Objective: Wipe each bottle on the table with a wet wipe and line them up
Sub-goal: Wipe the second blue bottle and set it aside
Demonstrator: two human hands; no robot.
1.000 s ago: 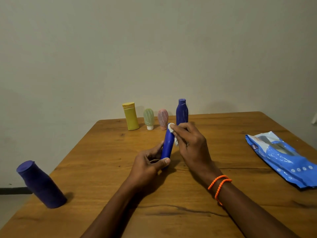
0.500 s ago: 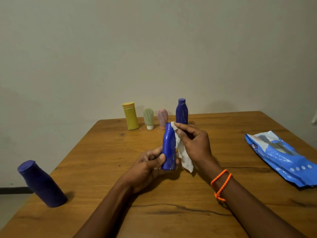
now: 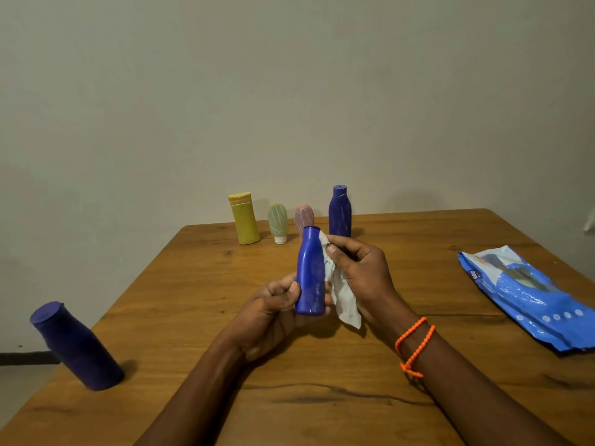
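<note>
plain grey wall (image 3: 289, 91) behind wooden table (image 3: 418, 252)

Both forearms bare, no sleeves in view. Right wrist wears orange beaded cord bracelet (image 3: 415, 346), looped twice, small knot on underside. Left wrist bare.

Home room: wooden table (image 3: 418, 239); bare wall (image 3: 289, 91)

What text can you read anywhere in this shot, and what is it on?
"mee": white letters, turned sideways, on the near end of the blue wipe pack; possibly only part of a longer word.
Rest of the pack's print: too blurred to read.
Bottles, including the blue one being wiped: no readable label.
</note>
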